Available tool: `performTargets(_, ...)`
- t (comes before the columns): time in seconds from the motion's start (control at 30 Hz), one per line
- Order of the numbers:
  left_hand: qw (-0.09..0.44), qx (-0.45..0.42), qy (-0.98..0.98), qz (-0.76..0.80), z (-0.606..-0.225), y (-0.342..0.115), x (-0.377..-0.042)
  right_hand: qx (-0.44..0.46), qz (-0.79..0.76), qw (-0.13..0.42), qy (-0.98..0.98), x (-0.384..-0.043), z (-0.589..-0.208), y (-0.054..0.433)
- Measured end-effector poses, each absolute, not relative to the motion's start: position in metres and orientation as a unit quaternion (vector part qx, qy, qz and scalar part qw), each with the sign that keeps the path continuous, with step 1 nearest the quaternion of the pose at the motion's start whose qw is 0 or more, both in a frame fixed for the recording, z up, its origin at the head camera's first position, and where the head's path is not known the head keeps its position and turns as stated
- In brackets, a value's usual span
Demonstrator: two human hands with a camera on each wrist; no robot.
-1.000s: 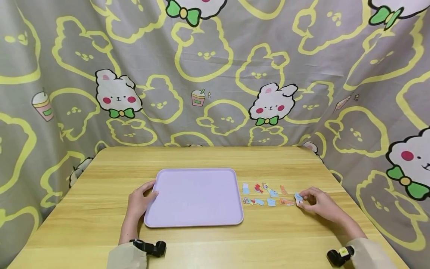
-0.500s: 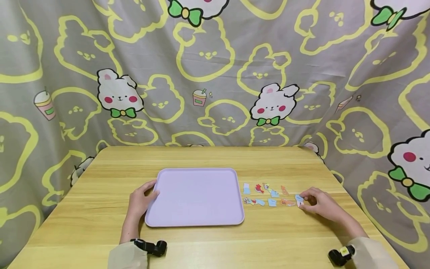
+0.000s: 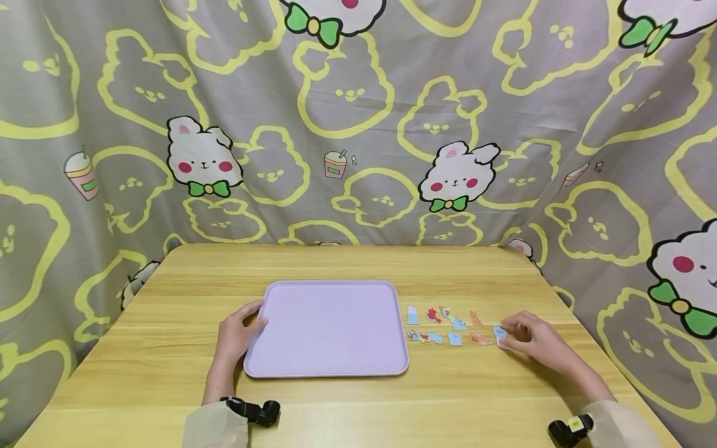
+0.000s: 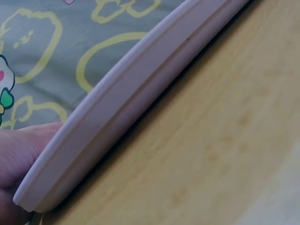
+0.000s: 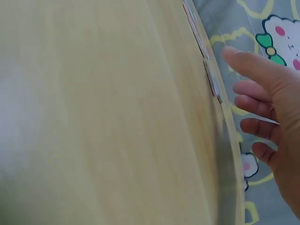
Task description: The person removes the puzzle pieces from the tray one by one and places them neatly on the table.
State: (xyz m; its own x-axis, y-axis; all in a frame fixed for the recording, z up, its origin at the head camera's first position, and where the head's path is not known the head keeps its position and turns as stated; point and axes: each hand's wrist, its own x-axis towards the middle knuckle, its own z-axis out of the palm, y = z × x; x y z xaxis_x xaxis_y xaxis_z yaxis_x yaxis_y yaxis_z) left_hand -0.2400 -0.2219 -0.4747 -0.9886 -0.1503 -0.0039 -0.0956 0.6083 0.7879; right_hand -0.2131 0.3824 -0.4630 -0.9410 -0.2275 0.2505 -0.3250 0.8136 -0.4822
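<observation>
A pale purple tray point(image 3: 327, 328) lies flat on the wooden table. My left hand point(image 3: 238, 330) grips its left edge, the thumb over the rim; in the left wrist view the tray's outer wall point(image 4: 117, 98) hides most of the fingers. To the right of the tray, my right hand point(image 3: 534, 336) hovers at a light blue and white puzzle piece point(image 3: 500, 336) lying on the table. The fingertips overlap the piece's right side in the head view. Seen from the right wrist, thumb and bent fingers point(image 5: 255, 105) are apart with nothing between them.
Several puzzle pieces lie in two rows right of the tray, among them a red one point(image 3: 434, 315), an orange one point(image 3: 480, 339) and a blue one point(image 3: 455, 339). A patterned grey curtain point(image 3: 358, 124) encloses the table's back and sides.
The puzzle piece at my right hand, earlier tilted between the fingers, has been laid flat and let go, its fingers now loosened. My left hand keeps its grip on the tray.
</observation>
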Motion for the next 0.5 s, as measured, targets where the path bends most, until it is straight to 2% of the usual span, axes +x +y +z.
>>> performTargets(0.23,0.041,0.069,-0.904,-0.421,-0.476,-0.216,-0.24,0.204,0.24,0.171,-0.934,-0.213,-0.461,0.354)
performTargets(0.4,0.064,0.071,-0.908,-0.408,-0.472,-0.206,-0.236,0.203,0.233,0.186,-0.933,-0.216,-0.458,0.324)
performTargets(0.5,0.104,0.07,-0.901,-0.415,-0.466,-0.198,-0.233,0.195,0.24,0.189,-0.932,-0.217,-0.456,0.305)
